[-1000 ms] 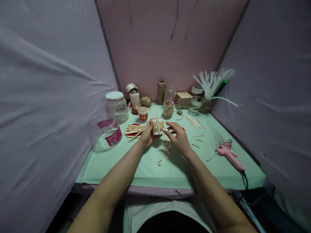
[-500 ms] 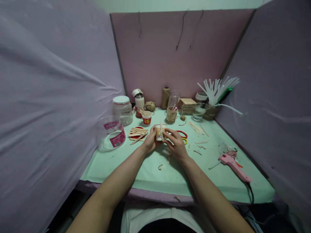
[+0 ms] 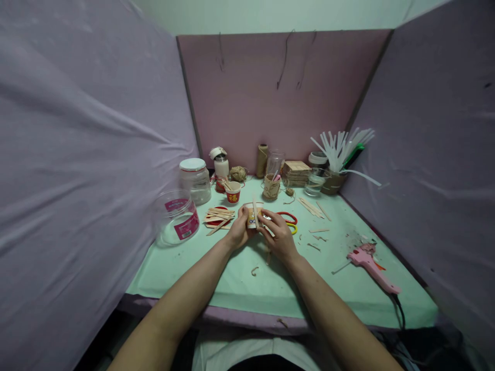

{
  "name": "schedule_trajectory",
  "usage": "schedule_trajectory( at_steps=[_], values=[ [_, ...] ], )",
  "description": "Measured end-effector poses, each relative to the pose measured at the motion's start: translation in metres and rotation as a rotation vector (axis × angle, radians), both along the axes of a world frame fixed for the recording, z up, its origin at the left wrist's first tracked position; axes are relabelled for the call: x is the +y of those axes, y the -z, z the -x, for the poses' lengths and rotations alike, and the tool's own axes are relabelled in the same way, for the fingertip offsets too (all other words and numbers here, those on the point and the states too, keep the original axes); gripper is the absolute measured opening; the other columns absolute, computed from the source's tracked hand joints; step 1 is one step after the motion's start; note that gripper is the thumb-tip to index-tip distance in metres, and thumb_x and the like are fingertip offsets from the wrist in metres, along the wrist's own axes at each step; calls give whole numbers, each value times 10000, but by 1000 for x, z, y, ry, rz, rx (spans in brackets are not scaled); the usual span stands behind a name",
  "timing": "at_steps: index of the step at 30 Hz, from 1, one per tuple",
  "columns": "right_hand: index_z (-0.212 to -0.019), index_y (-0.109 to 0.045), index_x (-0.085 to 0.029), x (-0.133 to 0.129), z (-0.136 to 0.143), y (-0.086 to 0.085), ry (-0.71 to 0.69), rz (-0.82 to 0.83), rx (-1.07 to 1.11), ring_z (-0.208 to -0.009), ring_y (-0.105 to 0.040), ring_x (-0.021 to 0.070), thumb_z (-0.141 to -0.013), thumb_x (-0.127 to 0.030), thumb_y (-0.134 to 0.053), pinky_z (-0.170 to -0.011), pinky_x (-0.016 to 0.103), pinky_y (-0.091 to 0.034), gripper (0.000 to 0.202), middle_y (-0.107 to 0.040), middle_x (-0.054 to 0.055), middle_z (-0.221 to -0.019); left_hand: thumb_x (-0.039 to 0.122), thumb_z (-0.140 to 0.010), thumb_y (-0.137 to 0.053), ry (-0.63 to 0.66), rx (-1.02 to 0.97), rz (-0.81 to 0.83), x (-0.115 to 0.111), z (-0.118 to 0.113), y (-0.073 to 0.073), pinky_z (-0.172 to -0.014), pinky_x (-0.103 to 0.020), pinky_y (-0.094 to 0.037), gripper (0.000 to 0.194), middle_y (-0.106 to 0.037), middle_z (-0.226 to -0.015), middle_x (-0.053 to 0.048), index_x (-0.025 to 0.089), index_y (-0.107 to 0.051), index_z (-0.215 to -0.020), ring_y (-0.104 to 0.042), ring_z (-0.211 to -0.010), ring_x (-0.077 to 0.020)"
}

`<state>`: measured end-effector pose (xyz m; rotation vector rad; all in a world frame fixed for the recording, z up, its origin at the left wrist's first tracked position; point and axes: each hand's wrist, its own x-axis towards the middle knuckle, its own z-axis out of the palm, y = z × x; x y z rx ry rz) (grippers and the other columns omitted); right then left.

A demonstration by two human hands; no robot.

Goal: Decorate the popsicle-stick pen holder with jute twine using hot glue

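A small printed paper cup (image 3: 250,218) is held upright above the table, with my left hand (image 3: 238,229) wrapped round its left side. Against the front of the cup stands a flat wooden craft stick (image 3: 254,210), its top rising past the rim. My right hand (image 3: 277,231) pinches that stick near its lower part, fingers close to the cup's right side. Scissors with red and yellow handles (image 3: 289,218) lie just behind my right hand, their blades hidden. To the left of my left hand, a pile of craft sticks (image 3: 218,215) rests on something red.
A pink glue gun (image 3: 372,267) lies on the right with its cord over the front edge. A clear plastic tub (image 3: 177,219) and a lidded jar (image 3: 194,181) stand left. Behind are a red cup of sticks (image 3: 233,194), a twine-wrapped holder (image 3: 271,188) and white glue sticks (image 3: 340,149).
The camera view has tilted slightly, so the scene sits a little lower. Both hands keep their hold on the cup and craft stick, with hardly any movement.
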<state>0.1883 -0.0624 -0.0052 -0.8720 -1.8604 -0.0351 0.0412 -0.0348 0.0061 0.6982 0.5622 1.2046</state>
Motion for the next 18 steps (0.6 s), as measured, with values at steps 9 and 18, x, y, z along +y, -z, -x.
schedule_trajectory(
  at_steps=[9, 18],
  values=[
    [-1366, -565, -288, -2, 2, -1, -19, -31, 0, -1230, -578, 263, -929, -206, -575, -1006, 481, -510, 444, -599, 129, -1350, 510, -862, -626, -19, 21, -7, -1, -2, -2, -633, -268, -527, 410, -653, -1014, -59, 218, -481, -1111, -645, -790, -153],
    [-1327, -595, -301, -3, 4, -2, -66, -62, -32, -1310, -519, 255, -941, -156, -532, -1026, 510, -502, 417, -600, 109, -1372, 521, -851, -636, -25, 16, 13, -1, -2, 0, -636, -260, -537, 435, -659, -986, -49, 224, -478, -1126, -651, -772, -144]
  ],
)
